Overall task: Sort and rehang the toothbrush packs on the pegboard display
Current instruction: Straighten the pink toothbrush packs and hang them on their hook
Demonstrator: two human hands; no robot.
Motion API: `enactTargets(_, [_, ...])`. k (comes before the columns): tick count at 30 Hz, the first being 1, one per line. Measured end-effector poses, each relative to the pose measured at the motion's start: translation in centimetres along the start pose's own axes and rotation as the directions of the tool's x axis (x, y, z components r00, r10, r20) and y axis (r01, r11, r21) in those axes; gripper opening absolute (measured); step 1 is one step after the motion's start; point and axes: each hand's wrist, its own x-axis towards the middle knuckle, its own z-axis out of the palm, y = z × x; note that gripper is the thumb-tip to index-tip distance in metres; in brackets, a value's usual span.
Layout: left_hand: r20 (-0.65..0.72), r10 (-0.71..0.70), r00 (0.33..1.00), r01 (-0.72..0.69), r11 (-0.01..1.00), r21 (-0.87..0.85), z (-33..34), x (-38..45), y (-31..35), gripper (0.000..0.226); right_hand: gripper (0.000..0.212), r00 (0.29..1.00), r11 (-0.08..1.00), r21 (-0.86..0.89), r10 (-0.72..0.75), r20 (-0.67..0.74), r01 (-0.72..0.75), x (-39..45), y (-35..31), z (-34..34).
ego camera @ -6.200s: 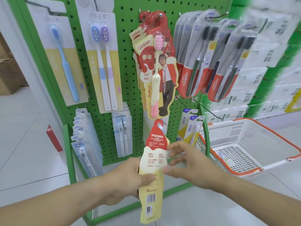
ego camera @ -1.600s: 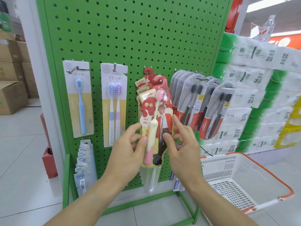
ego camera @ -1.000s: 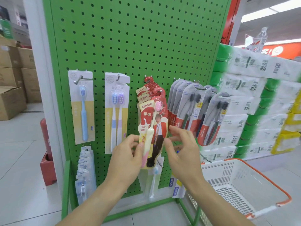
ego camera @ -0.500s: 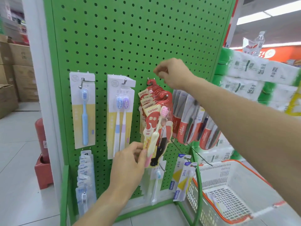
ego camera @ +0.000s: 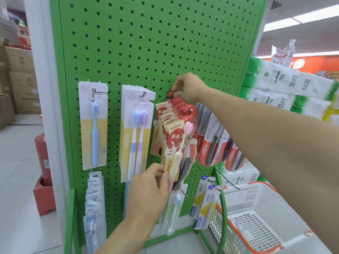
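The red and cream toothbrush packs [ego camera: 176, 136] hang in a bunch on one hook near the middle of the green pegboard [ego camera: 146, 43]. The left hand [ego camera: 148, 187] is at the lower end of this bunch; its thumb and fingers [ego camera: 164, 178] pinch the bottom edge of the front pack, which shows a pink and cream brush. The right hand [ego camera: 187, 87] is raised to the top of the bunch, where its curled fingers hold the red hanger loops of the rear packs close to the board. To the left hang a pack with one blue toothbrush [ego camera: 93, 125] and a stack with two brushes, blue and purple [ego camera: 136, 132]. To the right, partly behind the right forearm, hang the red and grey packs [ego camera: 211, 143]. Smaller packs hang on the lower rows. A white basket with an orange rim [ego camera: 256, 217] stands at the lower right, beside the board.
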Motion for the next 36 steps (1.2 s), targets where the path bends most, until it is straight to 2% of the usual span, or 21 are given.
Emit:
enactTargets(5, [-0.031, 0.004, 1.000, -0.005, 0.999, -0.037, 0.5, -0.1, 0.2, 0.017, 0.013, 0.996, 0.986, 0.169, 0.025, -0.087, -0.010, -0.4, 0.7, -0.8])
enactTargets(9, [-0.057, -0.009, 0.998, 0.006, 0.999, -0.046, 0.9, -0.1, 0.6, 0.015, 0.014, 0.980, 0.931, 0.359, 0.125, -0.154, -0.062, -1.3, 1.4, -1.7])
enactTargets(15, [-0.071, -0.046, 0.996, 0.042, 0.998, -0.050, 1.9, 0.0, 0.9, 0.014, 0.020, 0.924, 0.929, 0.370, 0.136, -0.356, 0.006, -3.2, 1.8, -3.1])
enactTargets(19, [-0.099, -0.088, 0.991, 0.082, 0.995, -0.065, 2.2, 0.6, 0.5, 0.017, 0.018, 0.857, 0.897, 0.419, 0.102, -0.504, 0.140, -4.9, 1.5, -4.6])
enactTargets(24, [-0.143, -0.087, 0.986, 0.083, 0.996, -0.032, 2.5, 1.3, 0.7, 0.015, 0.018, 0.714, 0.901, 0.317, 0.012, -0.700, 0.296, -6.6, 1.2, -6.8])
enactTargets(31, [-0.182, -0.115, 0.977, 0.113, 0.993, -0.019, 3.2, 2.1, 0.8, 0.016, 0.018, 0.518, 0.885, 0.151, -0.114, -0.848, 0.441, -8.6, -0.1, -8.8])
enactTargets(33, [-0.189, -0.123, 0.974, 0.119, 0.992, -0.031, 3.3, 1.9, 1.0, 0.014, 0.019, 0.499, 0.881, 0.114, -0.151, -0.853, 0.460, -9.2, -0.3, -8.7])
enactTargets(36, [-0.192, -0.148, 0.970, 0.138, 0.988, -0.064, 3.3, 1.8, 1.2, 0.014, 0.017, 0.552, 0.886, 0.111, -0.178, -0.815, 0.450, -10.3, -0.2, -8.3])
